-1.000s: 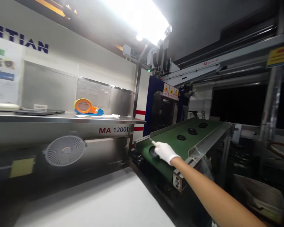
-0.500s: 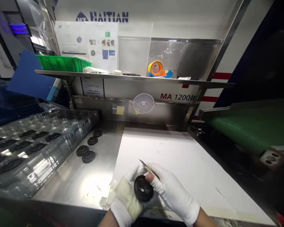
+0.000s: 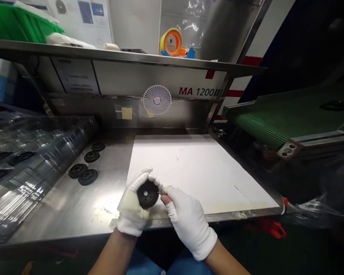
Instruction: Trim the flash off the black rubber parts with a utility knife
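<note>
The left hand (image 3: 131,202) grips one black disc (image 3: 148,194) in curled fingers above the steel table (image 3: 63,206). The right hand (image 3: 187,221) has its fingers pressed together at the disc's rim, pinching something too small to tell. Four discs (image 3: 88,177) lie nearby on the steel, three more in the plastic tray (image 3: 31,164), and one on the green belt (image 3: 334,105).

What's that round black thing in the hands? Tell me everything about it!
The round black moulded part looks like dull rubber or plastic. It is a thick disc with raised rings around a sunken middle, which has a dark hole. It tilts with its face toward the camera, cupped in the gloved left hand, whose fingers curl over its top edge. The gloved right hand sits close to its right side.
</note>
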A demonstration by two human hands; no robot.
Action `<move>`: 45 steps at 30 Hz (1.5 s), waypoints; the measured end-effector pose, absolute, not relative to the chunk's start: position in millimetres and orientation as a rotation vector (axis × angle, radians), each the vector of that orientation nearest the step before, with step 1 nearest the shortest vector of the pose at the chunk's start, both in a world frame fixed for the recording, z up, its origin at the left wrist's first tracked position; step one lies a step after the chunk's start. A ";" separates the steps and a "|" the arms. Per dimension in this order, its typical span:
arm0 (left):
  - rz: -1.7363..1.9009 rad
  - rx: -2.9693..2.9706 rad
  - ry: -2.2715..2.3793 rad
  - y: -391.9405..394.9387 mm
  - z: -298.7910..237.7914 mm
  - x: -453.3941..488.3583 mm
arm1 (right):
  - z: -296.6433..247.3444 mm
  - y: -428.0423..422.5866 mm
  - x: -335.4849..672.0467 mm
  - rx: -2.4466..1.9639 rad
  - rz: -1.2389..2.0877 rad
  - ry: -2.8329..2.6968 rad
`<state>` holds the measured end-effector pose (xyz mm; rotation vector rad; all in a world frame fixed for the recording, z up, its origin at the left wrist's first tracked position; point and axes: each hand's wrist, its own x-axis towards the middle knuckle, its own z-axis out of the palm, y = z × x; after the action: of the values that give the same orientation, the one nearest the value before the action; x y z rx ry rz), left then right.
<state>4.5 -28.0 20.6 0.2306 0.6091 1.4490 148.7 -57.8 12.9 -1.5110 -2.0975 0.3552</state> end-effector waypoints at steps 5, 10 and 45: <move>1.436 0.231 0.632 -26.1 16.7 12.7 | 9.7 -55.6 148.4 -1.577 0.209 -2.097; 1.494 0.180 0.627 -23.7 17.0 22.1 | 5.0 -57.6 149.4 -1.623 0.206 -2.079; 1.521 0.054 0.592 -14.5 6.8 28.9 | -9.9 -72.5 136.3 -1.737 0.216 -2.010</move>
<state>28.9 -14.5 6.8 0.0540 0.5924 1.5214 136.3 -72.5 -9.9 -1.7374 -2.0102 0.2157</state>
